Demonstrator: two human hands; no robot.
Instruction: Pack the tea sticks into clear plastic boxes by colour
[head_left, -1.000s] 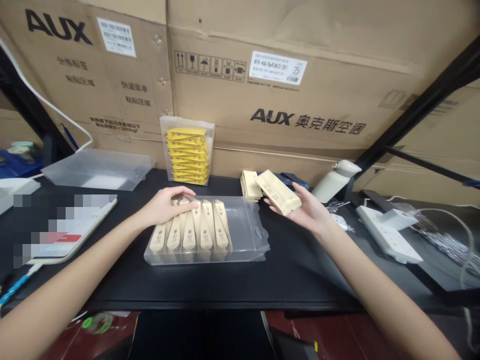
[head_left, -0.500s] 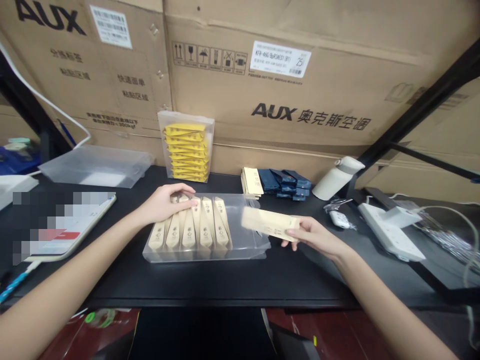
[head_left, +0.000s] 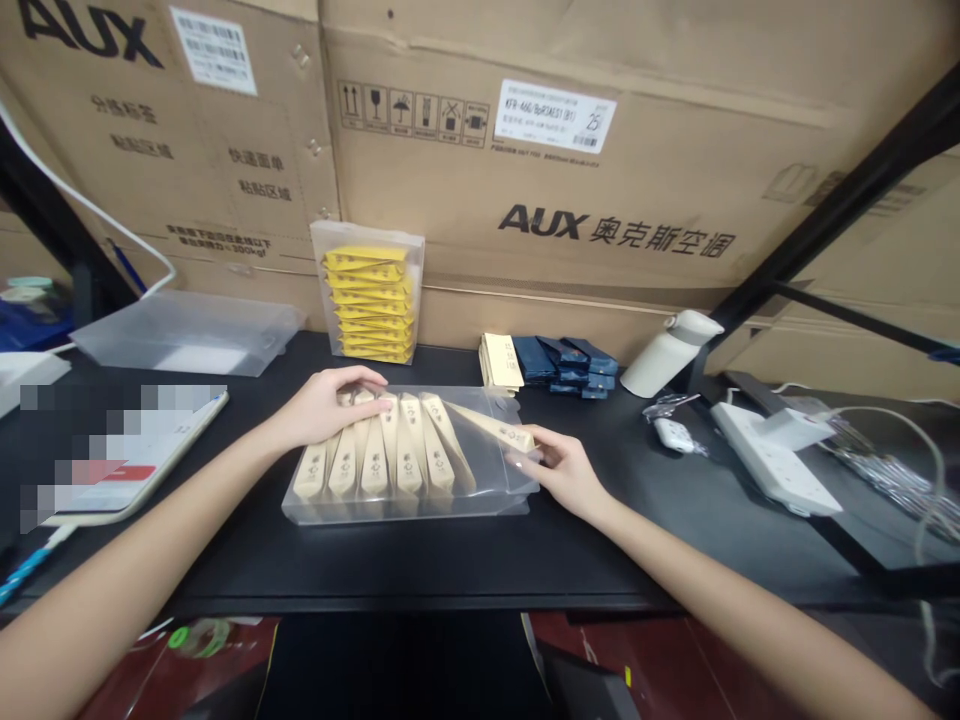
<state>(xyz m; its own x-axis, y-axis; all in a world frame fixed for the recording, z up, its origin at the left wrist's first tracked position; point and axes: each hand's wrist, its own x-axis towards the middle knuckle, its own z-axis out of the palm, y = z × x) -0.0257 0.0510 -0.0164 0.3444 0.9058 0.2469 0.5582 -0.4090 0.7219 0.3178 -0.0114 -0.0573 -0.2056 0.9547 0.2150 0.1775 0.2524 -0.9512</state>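
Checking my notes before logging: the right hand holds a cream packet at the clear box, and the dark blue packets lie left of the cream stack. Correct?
No, the head view shows the dark blue packets right of the cream stack. The right hand does hold a cream packet at the clear box.

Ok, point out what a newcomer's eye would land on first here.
The yellow packets jump out first, stacked in a clear case at the back of the table, before the big AUX-printed cardboard. Next comes the front middle: the left hand lies over the back of the row of beige packets in a clear box, while the right hand holds another packet, slanted, at its right end.
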